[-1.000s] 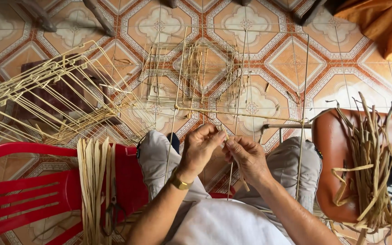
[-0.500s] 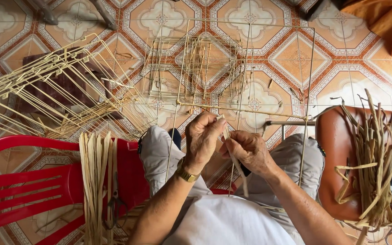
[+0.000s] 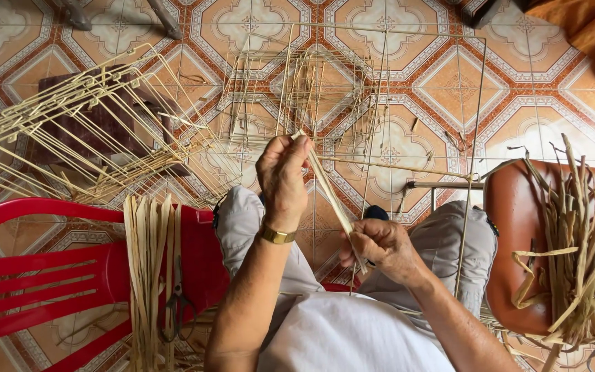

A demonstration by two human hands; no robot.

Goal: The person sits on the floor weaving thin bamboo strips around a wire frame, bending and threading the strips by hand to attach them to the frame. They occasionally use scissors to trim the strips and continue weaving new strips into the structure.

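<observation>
I see my left hand [image 3: 282, 180] raised above the lap with the wrist bent, its fingers pressed together on the upper end of a flat pale straw-coloured strip [image 3: 330, 197]. My right hand [image 3: 379, 246] sits lower, near the right knee, curled into a loose fist that pinches the strip's lower end, so the strip runs taut and slanted between the two hands. Behind them stands a thin wire frame [image 3: 387, 103] on the patterned tile floor [image 3: 552, 89], with a red plastic chair [image 3: 43, 275] to the left.

Likely a home weaving workshop: patterned tile floor [image 3: 552, 89], wire frames [image 3: 70, 131] at ten o'clock, reed strips [image 3: 149, 262] on a red plastic chair [image 3: 29, 275].
</observation>
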